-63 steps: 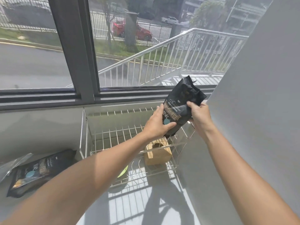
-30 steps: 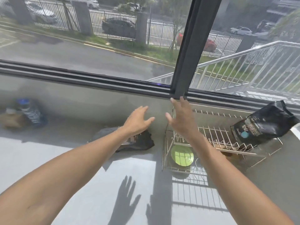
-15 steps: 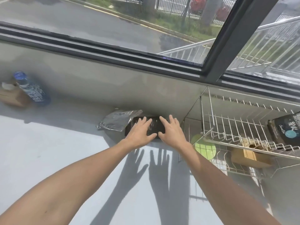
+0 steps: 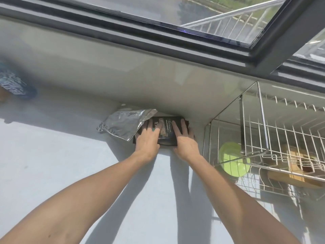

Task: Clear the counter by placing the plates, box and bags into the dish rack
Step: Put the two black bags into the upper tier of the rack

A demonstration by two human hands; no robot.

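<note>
A black bag (image 4: 167, 133) with gold print lies flat on the grey counter against the back wall. My left hand (image 4: 148, 140) rests on its left side and my right hand (image 4: 184, 140) on its right side, fingers spread over the bag. A crinkled silver bag (image 4: 123, 124) lies just left of it, its corner overlapping the black bag. The wire dish rack (image 4: 260, 120) stands to the right. On its lower level are a green plate (image 4: 232, 159) and a brown box (image 4: 297, 169).
A blue-labelled bottle (image 4: 15, 85) lies blurred at the far left of the counter. A dark window frame (image 4: 158, 37) runs above the back wall. The pale counter (image 4: 52, 164) stretches out in front of the bags.
Since placing a black bag on the rack's upper level, both hands swung left and came down onto the second black bag by the wall. The view has tilted lower and closer.
</note>
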